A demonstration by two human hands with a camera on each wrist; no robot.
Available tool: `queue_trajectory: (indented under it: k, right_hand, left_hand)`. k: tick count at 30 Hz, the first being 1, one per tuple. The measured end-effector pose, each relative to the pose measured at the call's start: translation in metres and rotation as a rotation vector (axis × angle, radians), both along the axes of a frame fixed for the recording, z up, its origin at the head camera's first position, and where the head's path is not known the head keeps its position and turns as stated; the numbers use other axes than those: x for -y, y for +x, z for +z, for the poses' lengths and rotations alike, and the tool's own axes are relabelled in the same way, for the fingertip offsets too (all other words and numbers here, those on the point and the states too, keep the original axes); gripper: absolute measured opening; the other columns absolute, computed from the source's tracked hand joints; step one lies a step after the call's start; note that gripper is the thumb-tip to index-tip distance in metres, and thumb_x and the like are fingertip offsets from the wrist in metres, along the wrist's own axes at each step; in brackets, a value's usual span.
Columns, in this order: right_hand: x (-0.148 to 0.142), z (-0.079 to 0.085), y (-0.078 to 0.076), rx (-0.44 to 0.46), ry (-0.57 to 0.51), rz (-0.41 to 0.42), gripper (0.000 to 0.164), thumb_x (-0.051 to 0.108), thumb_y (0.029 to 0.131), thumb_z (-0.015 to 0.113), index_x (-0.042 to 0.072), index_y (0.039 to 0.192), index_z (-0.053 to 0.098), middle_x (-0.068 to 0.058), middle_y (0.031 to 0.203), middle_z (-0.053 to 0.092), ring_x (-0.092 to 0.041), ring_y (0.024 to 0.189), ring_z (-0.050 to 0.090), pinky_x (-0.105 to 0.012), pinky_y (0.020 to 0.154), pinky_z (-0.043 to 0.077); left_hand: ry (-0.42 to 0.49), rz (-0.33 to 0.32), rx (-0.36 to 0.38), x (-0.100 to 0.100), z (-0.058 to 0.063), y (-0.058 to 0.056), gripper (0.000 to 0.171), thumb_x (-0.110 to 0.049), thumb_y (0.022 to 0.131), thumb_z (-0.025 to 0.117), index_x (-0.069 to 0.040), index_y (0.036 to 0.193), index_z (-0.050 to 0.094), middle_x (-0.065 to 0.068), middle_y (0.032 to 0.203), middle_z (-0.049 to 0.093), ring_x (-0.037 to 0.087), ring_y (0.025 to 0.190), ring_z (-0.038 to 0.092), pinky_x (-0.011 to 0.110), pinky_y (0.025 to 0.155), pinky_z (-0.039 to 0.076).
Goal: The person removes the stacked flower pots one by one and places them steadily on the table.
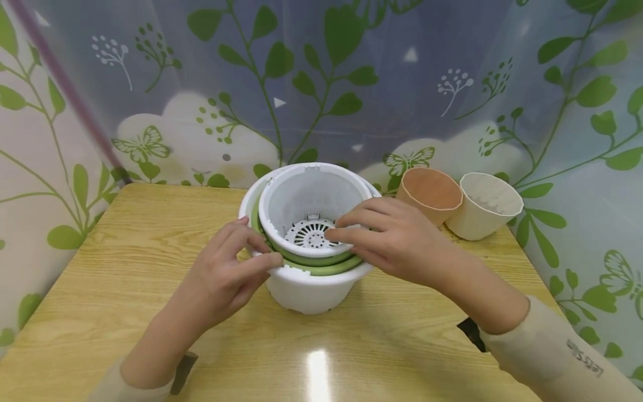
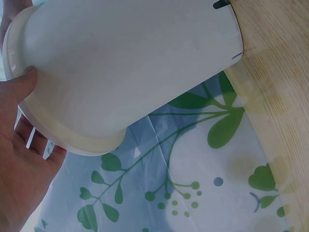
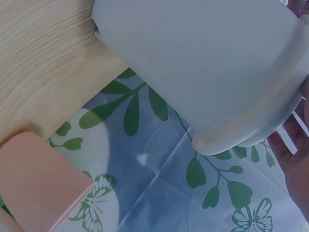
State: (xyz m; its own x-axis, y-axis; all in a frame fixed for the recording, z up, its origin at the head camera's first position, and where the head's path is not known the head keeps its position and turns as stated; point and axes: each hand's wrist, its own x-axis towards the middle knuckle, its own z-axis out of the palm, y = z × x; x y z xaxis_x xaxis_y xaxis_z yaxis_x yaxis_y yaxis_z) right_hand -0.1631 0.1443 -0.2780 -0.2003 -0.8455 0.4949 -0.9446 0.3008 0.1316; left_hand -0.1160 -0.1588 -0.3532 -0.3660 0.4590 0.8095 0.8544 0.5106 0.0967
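Three plastic flower pots stand nested on the table. The outer white pot [image 1: 311, 293] surrounds a green pot [image 1: 336, 269], and a smaller white pot [image 1: 311, 192] with a slotted base sits innermost. My left hand [image 1: 221, 273] grips the outer pot's left front rim; in the left wrist view its thumb [image 2: 24, 82] presses the outside while the fingers pass over the edge. On the right, my right hand [image 1: 402, 237] holds the innermost pot's right front rim, fingers reaching inside over it. That thumb is hidden in the head view.
An orange pot [image 1: 432, 190] and a cream pot [image 1: 482, 220] stand side by side at the table's back right. Behind and beside the wooden table [image 1: 166, 234] hangs a leaf-printed curtain [image 1: 311, 84], close to its back edge.
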Motion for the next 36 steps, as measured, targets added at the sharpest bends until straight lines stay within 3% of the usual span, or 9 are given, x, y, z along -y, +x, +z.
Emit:
queue_trajectory:
  k: [6, 17, 36]
  right_hand:
    - [0.003, -0.001, 0.002, 0.012, 0.011, -0.021, 0.03, 0.009, 0.094, 0.059, 0.02, 0.117, 0.073, 0.006, 0.108, 0.073, -0.018, 0.1, 0.064, -0.035, 0.088, 0.055]
    - [0.009, -0.002, 0.005, 0.002, 0.063, -0.069, 0.02, 0.009, 0.095, 0.06, 0.019, 0.105, 0.074, 0.01, 0.098, 0.071, -0.014, 0.089, 0.062, -0.03, 0.08, 0.055]
    - [0.011, 0.002, 0.008, -0.08, 0.114, -0.093, 0.013, 0.015, 0.092, 0.068, 0.02, 0.104, 0.069, 0.009, 0.098, 0.069, -0.014, 0.09, 0.065, -0.033, 0.079, 0.056]
  left_hand:
    - [0.0, 0.003, 0.01, 0.0, 0.0, 0.001, 0.029, -0.03, 0.105, 0.049, -0.018, 0.098, 0.074, 0.007, 0.097, 0.057, 0.029, 0.098, 0.056, 0.055, 0.111, 0.042]
    - [-0.002, 0.008, 0.011, 0.001, 0.0, 0.002, 0.029, -0.031, 0.105, 0.049, -0.018, 0.098, 0.074, 0.007, 0.097, 0.058, 0.029, 0.099, 0.056, 0.056, 0.111, 0.042]
    - [-0.008, 0.004, 0.013, 0.0, 0.001, 0.001, 0.029, -0.03, 0.105, 0.049, -0.017, 0.098, 0.074, 0.007, 0.097, 0.057, 0.03, 0.1, 0.057, 0.055, 0.112, 0.042]
